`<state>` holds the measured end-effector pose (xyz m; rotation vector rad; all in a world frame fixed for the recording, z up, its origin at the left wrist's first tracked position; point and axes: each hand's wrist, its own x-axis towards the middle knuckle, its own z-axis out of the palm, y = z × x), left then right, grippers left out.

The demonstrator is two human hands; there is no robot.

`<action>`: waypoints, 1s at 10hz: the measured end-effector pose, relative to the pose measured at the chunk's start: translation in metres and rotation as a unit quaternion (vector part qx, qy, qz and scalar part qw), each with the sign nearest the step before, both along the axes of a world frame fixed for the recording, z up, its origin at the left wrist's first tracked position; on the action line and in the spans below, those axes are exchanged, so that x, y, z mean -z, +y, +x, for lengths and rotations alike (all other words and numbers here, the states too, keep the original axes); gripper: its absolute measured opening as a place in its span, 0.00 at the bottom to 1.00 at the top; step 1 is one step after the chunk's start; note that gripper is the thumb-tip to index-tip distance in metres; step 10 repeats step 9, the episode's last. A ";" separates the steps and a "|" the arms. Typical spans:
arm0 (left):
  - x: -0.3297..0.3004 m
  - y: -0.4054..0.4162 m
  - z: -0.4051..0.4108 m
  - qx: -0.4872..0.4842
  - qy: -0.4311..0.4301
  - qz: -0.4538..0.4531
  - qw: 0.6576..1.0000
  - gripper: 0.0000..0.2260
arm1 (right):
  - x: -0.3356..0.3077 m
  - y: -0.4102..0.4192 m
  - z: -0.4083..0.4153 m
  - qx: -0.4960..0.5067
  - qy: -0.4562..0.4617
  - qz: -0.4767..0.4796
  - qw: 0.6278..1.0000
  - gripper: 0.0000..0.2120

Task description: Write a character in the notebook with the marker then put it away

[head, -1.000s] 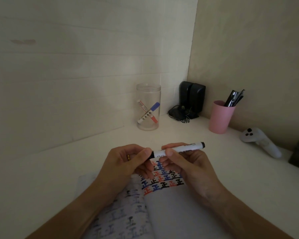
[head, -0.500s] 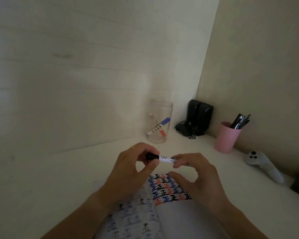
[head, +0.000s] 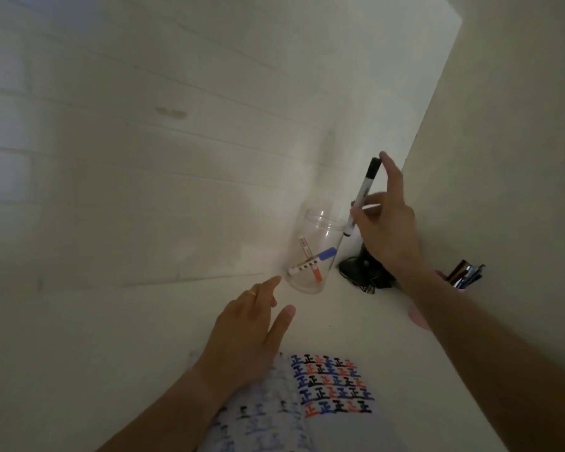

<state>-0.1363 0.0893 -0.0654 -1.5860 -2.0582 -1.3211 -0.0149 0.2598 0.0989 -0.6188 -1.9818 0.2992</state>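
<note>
My right hand point(head: 385, 230) holds the capped black-and-white marker point(head: 362, 194) nearly upright, its lower end just above the right rim of the clear plastic jar point(head: 310, 282). Two other markers, one blue-capped and one red-capped, lie crossed inside the jar. My left hand point(head: 252, 334), fingers spread and empty, hovers over the desk in front of the jar, above the notebook's top left corner. The open notebook point(head: 333, 429) lies at the bottom, its right page filled with rows of black, blue and red characters.
A black device with tangled cable point(head: 362, 275) sits in the corner behind my right hand. A pink cup point(head: 418, 318) with pens point(head: 467, 275) is mostly hidden by my right forearm. White walls meet at the corner behind the jar.
The marker, held level in both hands over the notebook, was capped. My left hand let go; my right hand carried it up and away to the jar's rim. The view tilted upward.
</note>
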 end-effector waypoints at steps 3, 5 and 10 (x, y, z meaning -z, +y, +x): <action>0.003 0.003 -0.004 -0.051 0.077 -0.034 0.995 0.27 | 0.000 0.056 -0.065 0.062 -0.011 -0.006 0.998 0.26; 0.005 0.006 -0.006 -0.051 0.097 -0.046 0.993 0.26 | 0.028 0.074 -0.076 0.098 -0.071 -0.019 0.992 0.10; 0.003 0.006 -0.008 -0.054 0.112 -0.056 0.991 0.20 | 0.023 0.056 -0.068 0.105 -0.110 0.008 0.988 0.10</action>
